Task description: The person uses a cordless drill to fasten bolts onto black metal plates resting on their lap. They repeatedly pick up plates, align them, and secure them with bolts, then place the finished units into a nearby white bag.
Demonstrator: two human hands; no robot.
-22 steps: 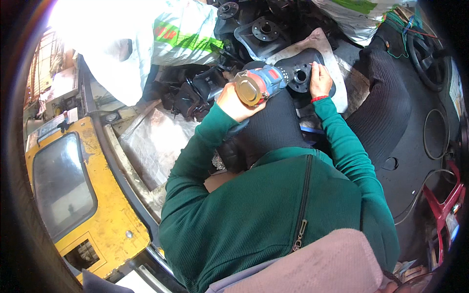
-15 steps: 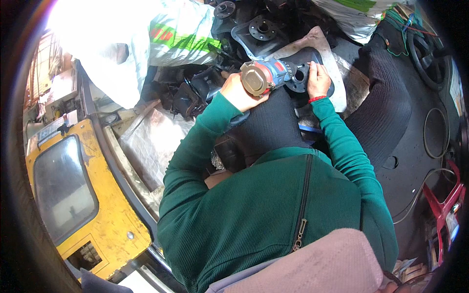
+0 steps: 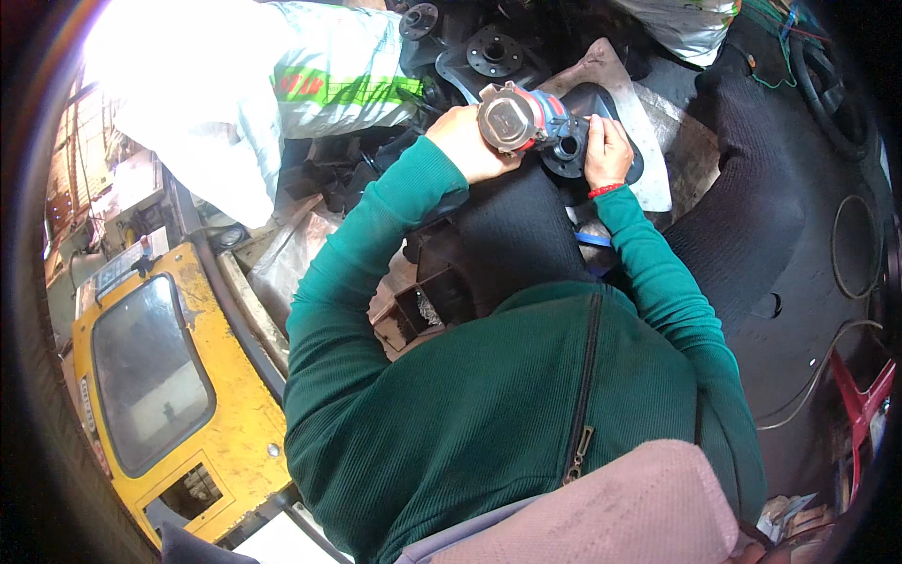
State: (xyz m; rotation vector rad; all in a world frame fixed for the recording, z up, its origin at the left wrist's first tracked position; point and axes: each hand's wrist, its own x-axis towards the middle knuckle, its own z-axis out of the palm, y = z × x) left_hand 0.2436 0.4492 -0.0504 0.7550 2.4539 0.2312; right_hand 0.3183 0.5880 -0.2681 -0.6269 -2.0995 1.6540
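Note:
My left hand [image 3: 470, 146] is closed around the grip of a blue and red cordless drill [image 3: 540, 111]. The drill's front end sits over the rim of a black round flanged part [image 3: 567, 148] with a hole in its middle. Beside that flange, on its right, is my right hand [image 3: 609, 155], with a red band at the wrist. Its fingers are curled, with thumb and forefinger at the flange's edge; whatever they pinch is hidden. The flange lies by my knee, over a dark plate on a pale, stained sheet [image 3: 648, 174].
More black flanged parts [image 3: 494, 52] are heaped ahead. A white sack with a green band [image 3: 348, 85] stands at the left, another white sack [image 3: 691, 33] at the far right. A yellow panel with a window [image 3: 225, 385] is at my left. Cable [image 3: 808, 395] lies on the dark floor.
The drill has shifted slightly right and up, and its front now covers the flange's upper rim. My right fingers have curled in closer to the flange. The whole view has shifted a little.

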